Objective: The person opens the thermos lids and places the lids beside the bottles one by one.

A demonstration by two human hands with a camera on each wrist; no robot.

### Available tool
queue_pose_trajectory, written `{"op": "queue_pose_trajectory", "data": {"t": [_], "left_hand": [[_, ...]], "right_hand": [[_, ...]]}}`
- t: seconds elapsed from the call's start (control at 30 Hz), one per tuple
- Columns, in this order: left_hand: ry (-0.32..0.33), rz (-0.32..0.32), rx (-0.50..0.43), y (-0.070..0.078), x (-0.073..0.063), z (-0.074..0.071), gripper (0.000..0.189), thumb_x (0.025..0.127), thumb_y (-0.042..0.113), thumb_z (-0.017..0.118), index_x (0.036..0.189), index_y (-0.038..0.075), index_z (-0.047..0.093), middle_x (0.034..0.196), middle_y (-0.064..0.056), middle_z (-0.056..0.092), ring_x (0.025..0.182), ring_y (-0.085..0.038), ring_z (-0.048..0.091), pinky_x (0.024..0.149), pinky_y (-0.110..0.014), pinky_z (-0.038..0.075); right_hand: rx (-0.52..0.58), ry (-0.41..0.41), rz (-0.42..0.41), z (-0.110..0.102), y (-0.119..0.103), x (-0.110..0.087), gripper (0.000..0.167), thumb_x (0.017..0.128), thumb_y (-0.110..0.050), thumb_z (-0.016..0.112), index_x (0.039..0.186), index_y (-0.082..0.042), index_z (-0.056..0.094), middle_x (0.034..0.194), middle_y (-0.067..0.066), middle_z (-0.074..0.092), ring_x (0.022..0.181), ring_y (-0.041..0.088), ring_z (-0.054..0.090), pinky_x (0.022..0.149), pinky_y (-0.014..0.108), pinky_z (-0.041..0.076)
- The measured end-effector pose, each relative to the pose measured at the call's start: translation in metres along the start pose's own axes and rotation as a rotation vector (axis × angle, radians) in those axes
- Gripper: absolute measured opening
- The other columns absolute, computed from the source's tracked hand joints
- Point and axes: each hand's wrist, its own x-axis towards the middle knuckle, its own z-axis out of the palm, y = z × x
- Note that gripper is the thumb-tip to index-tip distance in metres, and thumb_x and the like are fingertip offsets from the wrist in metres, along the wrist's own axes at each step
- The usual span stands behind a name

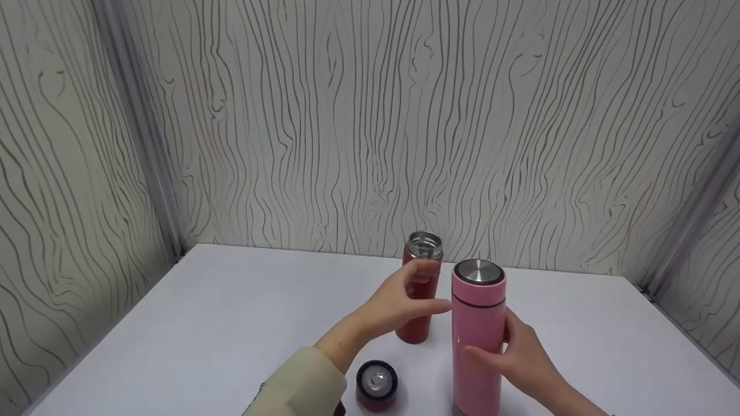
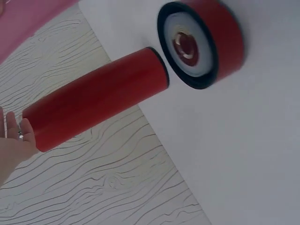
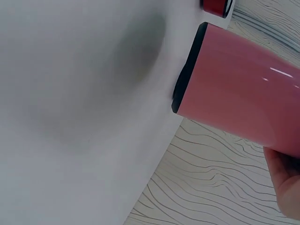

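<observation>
A tall pink thermos (image 1: 478, 332) with a steel-topped lid stands upright in the head view. My right hand (image 1: 525, 361) grips its body from the right, thumb across the front. In the right wrist view the dark base of the pink thermos (image 3: 239, 84) is close over the tabletop. My left hand (image 1: 399, 297) is held up with fingers spread, thumb tip right at the thermos's upper left side. Behind that hand stands an uncapped red thermos (image 1: 416, 330), its steel mouth showing; the hand partly hides it.
A red lid (image 1: 377, 382) lies with its inner side up on the white table (image 1: 231, 323), in front of the red thermos. Wood-grain patterned panels (image 1: 347, 127) rise along the back and sides of the table.
</observation>
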Motion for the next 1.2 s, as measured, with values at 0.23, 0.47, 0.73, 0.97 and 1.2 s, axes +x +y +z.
{"op": "queue_pose_trajectory", "data": {"t": [0.23,0.47,0.73,0.97,1.2], "left_hand": [[-0.083,0.031,-0.093,0.009,0.002,0.008,0.066,0.079,0.026,0.069,0.139,0.019,0.042,0.125,0.005,0.057,0.114,-0.011,0.052,0.103,-0.038,0.038],[-0.044,0.029,-0.126,0.012,0.001,0.012,0.054,0.08,0.02,0.071,0.129,0.015,0.052,0.111,0.0,0.065,0.099,-0.008,0.061,0.094,-0.031,0.045],[0.108,0.01,-0.031,0.022,0.001,0.021,0.054,0.072,0.028,0.079,0.119,0.016,0.054,0.107,0.005,0.062,0.095,-0.005,0.06,0.088,-0.025,0.047],[0.1,-0.032,-0.039,0.026,0.002,0.026,0.062,0.073,0.033,0.076,0.124,0.017,0.045,0.113,0.001,0.059,0.103,-0.008,0.057,0.095,-0.032,0.044],[-0.175,0.038,-0.281,0.015,0.002,0.003,0.06,0.084,0.022,0.057,0.141,0.013,0.04,0.127,-0.008,0.058,0.114,-0.011,0.055,0.103,-0.034,0.038]], "right_hand": [[0.045,-0.12,-0.15,0.008,-0.002,-0.006,0.06,0.076,-0.018,0.075,0.123,0.004,0.045,0.112,0.014,0.063,0.093,0.001,0.06,0.077,0.023,0.051],[0.072,-0.171,-0.198,0.013,-0.003,-0.007,0.057,0.077,-0.015,0.073,0.121,0.006,0.045,0.11,0.016,0.062,0.092,-0.001,0.059,0.076,0.023,0.051],[0.063,-0.139,-0.181,0.016,-0.009,-0.007,0.058,0.075,-0.014,0.074,0.121,0.004,0.044,0.11,0.014,0.062,0.092,-0.001,0.059,0.078,0.021,0.051],[0.07,-0.142,-0.17,0.014,-0.013,-0.007,0.056,0.076,-0.014,0.074,0.12,0.005,0.045,0.109,0.015,0.062,0.091,0.0,0.059,0.076,0.021,0.051],[0.146,-0.184,-0.088,0.013,-0.019,-0.007,0.062,0.079,-0.018,0.072,0.126,0.006,0.04,0.115,0.018,0.059,0.095,0.007,0.061,0.079,0.023,0.052]]}}
